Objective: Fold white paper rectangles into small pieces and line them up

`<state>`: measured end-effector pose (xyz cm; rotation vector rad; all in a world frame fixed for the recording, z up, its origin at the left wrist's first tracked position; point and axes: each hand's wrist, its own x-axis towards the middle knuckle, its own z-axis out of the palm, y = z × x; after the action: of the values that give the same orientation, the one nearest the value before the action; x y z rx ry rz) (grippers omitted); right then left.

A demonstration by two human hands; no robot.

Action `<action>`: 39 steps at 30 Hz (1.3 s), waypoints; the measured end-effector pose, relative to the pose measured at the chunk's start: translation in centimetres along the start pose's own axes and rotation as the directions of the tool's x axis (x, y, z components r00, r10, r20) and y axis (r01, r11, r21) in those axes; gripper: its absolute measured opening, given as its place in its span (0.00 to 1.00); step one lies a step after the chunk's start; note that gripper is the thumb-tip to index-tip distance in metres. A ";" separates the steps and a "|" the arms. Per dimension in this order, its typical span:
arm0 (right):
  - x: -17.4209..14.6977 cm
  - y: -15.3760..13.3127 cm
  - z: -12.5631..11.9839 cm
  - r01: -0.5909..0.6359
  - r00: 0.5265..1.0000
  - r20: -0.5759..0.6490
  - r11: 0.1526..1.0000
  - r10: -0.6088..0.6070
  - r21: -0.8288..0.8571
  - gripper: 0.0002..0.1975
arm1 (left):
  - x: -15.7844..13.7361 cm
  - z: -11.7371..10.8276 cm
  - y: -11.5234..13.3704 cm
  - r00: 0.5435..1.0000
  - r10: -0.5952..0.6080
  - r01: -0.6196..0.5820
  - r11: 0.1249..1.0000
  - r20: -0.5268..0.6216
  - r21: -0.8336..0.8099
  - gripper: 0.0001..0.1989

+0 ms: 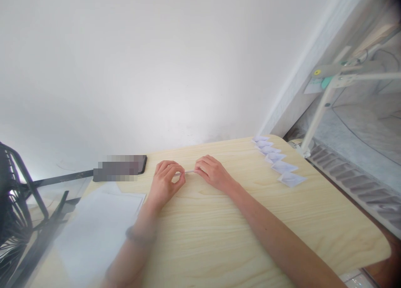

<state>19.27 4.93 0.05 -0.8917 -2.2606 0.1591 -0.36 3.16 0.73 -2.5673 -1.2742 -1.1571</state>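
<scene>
Between my hands, just above the wooden table, is a thin folded piece of white paper (189,172), seen almost edge-on. My left hand (167,179) pinches its left end between thumb and fingers. At the right end, my right hand (211,171) grips it with fingertips and thumb. Most of the paper is hidden by the fingers, so its exact shape cannot be made out. Several folded white paper boats (282,166) stand in a slanting row to the right of my right hand.
White paper sheets (97,229) lie at the table's left, partly under my left forearm. Behind them is a dark phone-like object (142,164), partly pixelated. A white wall rises behind the wooden table (200,246). To the right stands a white metal frame (319,112); black chair parts (25,175) are at left.
</scene>
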 end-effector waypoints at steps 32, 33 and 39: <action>0.4 -0.8 0.8 0.050 0.997 -0.059 0.999 -0.049 0.017 0.08 | 0.1 0.0 0.2 0.998 0.059 -0.058 0.998 -0.025 0.039 0.04; 0.4 -0.8 0.9 0.056 0.997 -0.052 0.998 -0.055 0.011 0.08 | 0.1 0.0 0.3 0.998 0.060 -0.059 0.998 -0.021 0.037 0.04; 0.1 -0.2 0.7 0.073 0.995 -0.071 0.997 -0.073 -0.001 0.08 | 0.0 -0.2 0.1 0.998 0.040 -0.038 0.999 -0.049 0.026 0.04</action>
<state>18.67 4.91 -0.32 -0.7999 -2.2235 0.0945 -0.43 3.03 0.94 -2.5173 -1.2149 -1.1817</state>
